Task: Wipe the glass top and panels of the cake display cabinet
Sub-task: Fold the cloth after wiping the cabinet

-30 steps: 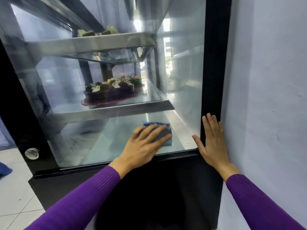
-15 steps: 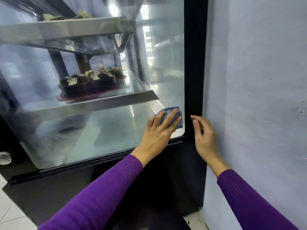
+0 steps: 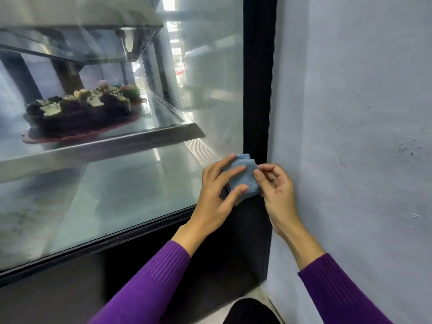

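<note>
- Two hands, left hand [image 3: 217, 195] and right hand [image 3: 278, 195], together pinch a folded blue cloth [image 3: 243, 176].
- Cloth sits at the glass side panel [image 3: 145, 190] of the black-framed display cabinet, by its lower right corner.

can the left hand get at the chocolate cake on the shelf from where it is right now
Probably not. The left hand is outside the cabinet, holding the blue cloth with the right hand, and the glass panel stands between it and the chocolate cake.

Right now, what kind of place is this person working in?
Probably a bakery or cafe: a glass display cabinet holds a decorated chocolate cake on a metal shelf, beside a plain wall.
</note>
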Tool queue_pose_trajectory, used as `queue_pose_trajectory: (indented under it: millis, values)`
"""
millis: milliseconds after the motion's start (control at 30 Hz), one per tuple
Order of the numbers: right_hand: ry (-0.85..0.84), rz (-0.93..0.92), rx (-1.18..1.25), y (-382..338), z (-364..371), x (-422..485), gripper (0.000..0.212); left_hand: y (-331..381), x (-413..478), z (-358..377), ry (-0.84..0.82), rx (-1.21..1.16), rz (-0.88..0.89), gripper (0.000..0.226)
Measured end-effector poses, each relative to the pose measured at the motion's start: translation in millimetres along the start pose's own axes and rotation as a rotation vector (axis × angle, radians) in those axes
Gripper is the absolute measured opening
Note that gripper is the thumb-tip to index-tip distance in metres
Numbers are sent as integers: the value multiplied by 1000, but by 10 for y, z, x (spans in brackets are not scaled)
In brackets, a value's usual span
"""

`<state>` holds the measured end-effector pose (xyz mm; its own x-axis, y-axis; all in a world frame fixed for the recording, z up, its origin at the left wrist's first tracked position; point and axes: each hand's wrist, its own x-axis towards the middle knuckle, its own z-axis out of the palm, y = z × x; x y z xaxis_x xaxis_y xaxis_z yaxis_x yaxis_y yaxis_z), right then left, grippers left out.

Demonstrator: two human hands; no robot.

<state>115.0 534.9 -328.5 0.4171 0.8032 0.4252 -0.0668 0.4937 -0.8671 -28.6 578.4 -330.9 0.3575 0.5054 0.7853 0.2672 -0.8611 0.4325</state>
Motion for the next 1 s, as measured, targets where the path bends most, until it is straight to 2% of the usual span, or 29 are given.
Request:
queue_pose_trajectory:
  millis: [133,300,433,567,633,700,833,900,1000]
  values:
    - [54,-222,-109,-397,-120,11,9,330,336,132,69,-237,-110,50]
    - [134,-481,-374,-570,-206,12,14,469,705,220,23,-405,-119,24]
    - [179,-583,-672,-854,-184,120,13,638,1062,76,-106,-609,-216,20]
    - [130,-584,-911,-1489,-127,349,15,807,1567,-292,-239,-684,-251,33]
    - [122,-578,-934,-1789,-68,451,13,933,1788,-447,-317,-635,-211,43]
    - [106,-544,-898,-2097,8,517,9,1093,1970,-582,-364,-586,-184,40]
    - [124,-376,-823,-2831,228,651,7,1511,2373,-960,-396,-759,-405,19]
    - [158,-318,-779,-3231,359,723,7,1753,2591,-1157,-446,-892,-553,29]
    - [200,-231,-710,-3838,571,798,15,2103,2843,-1443,-555,-1133,-798,59]
